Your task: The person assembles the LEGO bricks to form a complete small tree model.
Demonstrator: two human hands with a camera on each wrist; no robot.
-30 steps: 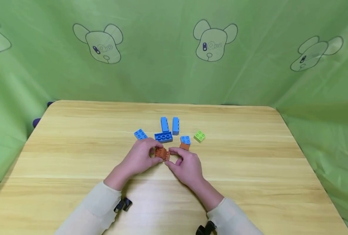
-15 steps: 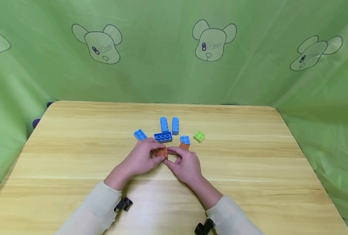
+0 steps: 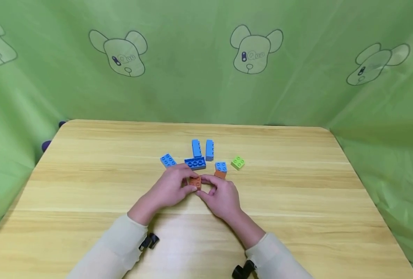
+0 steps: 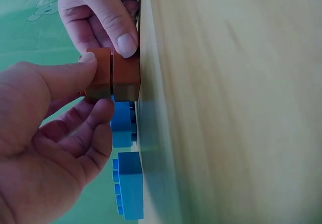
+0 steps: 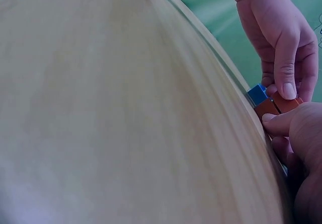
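Observation:
Two orange-brown building bricks form a stack in front of me, a thin seam showing between them in the left wrist view. My left hand (image 3: pixel 169 186) pinches the upper brick (image 4: pixel 100 68) between thumb and fingers. Lower down, my right hand (image 3: pixel 223 197) grips the lower brick (image 4: pixel 127 80) close over the table, its thumb on the near side. From above, the upper brick's studs show and it hides most of the lower one.
Behind the hands lie several blue bricks, one of them (image 3: pixel 195 163) with its hollow underside showing. A small blue brick (image 3: pixel 221 166) and an orange brick (image 3: pixel 220 175) sit together right of them, near a lime-green brick (image 3: pixel 238 162). A green curtain (image 3: pixel 192 93) hangs behind the table (image 3: pixel 297 217).
The upper brick was tilted and set off to the left, with studs of the lower one showing. It has levelled and shifted right, over the lower brick. Both hands keep their grip.

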